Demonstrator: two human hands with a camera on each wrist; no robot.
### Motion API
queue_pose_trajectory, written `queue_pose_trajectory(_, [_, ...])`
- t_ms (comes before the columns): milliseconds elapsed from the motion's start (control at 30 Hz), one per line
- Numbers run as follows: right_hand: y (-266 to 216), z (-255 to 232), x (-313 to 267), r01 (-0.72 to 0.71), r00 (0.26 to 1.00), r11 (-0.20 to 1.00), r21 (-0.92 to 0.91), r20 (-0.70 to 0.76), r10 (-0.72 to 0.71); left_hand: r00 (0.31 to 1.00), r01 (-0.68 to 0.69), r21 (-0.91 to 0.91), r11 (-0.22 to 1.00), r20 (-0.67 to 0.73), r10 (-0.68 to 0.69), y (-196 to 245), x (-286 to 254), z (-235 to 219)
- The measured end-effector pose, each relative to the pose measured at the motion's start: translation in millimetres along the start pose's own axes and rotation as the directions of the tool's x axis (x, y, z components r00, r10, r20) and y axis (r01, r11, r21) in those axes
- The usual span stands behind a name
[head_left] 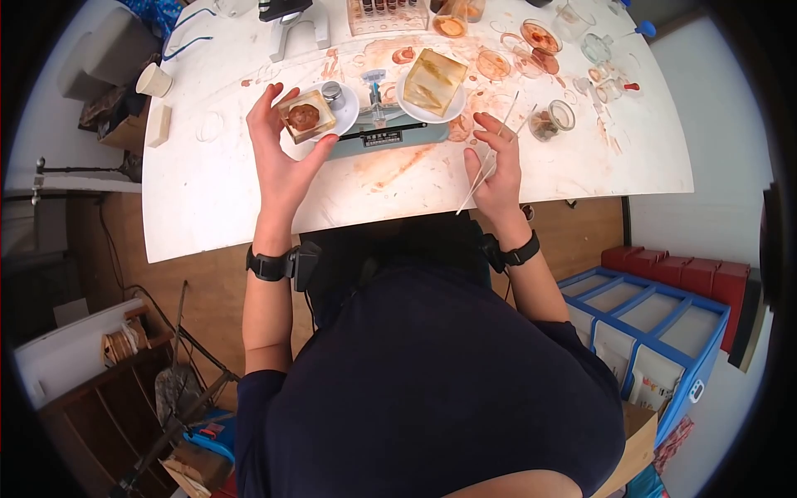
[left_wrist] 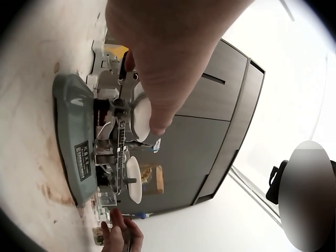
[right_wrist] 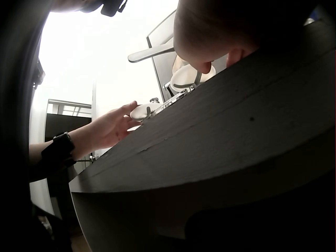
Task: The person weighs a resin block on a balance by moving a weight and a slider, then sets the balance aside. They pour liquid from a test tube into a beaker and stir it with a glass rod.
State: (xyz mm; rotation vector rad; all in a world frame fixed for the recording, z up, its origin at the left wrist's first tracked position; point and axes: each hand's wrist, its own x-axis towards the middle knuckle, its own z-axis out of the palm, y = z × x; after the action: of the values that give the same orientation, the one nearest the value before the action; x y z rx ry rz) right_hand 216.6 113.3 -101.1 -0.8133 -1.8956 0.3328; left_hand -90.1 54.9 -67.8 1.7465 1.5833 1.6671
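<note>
On the balance [head_left: 382, 141], the left pan [head_left: 347, 116] bears a metal weight [head_left: 333, 94], and a clear block with a brown specimen [head_left: 305, 118] overlaps that pan's left side. My left hand [head_left: 282, 162] spreads round this block, fingers at its left and thumb by its lower right corner; contact is unclear. A larger yellowish clear block [head_left: 435, 81] lies on the right pan [head_left: 405, 106]. Right of the balance, my right hand [head_left: 498, 170] holds thin metal tweezers [head_left: 470, 196], whose flat end [right_wrist: 149, 53] shows in the right wrist view.
A jar with brown pieces [head_left: 545, 126] stands right of my right hand. Stained dishes [head_left: 540, 37] and glassware are behind it. At the back are a tube rack [head_left: 386, 21] and a microscope [head_left: 299, 29]. A paper cup [head_left: 154, 80] sits at the left edge.
</note>
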Motion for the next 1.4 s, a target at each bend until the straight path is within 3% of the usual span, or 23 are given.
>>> queue_pose_trajectory(333, [-1,0,0,0.006,1.0,1.0,-0.013,0.0,-0.006,0.999,0.04,-0.005,0.999,-0.022,-0.04,-6,-7,-4])
queue_pose_trajectory(433, [0,1,-1,-0.002,1.0,1.0,-0.008,-0.002,0.002,0.99,0.127,-0.006,0.992,-0.062,-0.127,-1,-6,-4])
queue_pose_trajectory(833, [0,1,-1,-0.004,1.0,1.0,-0.017,0.002,0.004,0.993,0.114,0.095,0.989,-0.046,-0.11,4,-3,-8])
queue_pose_trajectory(1133, [-2,1,-1,-0.007,1.0,1.0,-0.003,0.007,0.007,0.992,0.121,0.061,0.991,-0.032,-0.119,6,0,-8])
queue_pose_trajectory(1233, [-1,1,-1,-0.003,1.0,1.0,-0.005,0.006,0.003,0.998,0.058,0.071,0.996,-0.018,-0.057,7,3,-8])
queue_pose_trajectory(1400, [0,2,-1,-0.006,1.0,1.0,0.001,0.009,0.006,0.992,-0.122,0.313,0.942,0.015,0.123,25,23,-16])
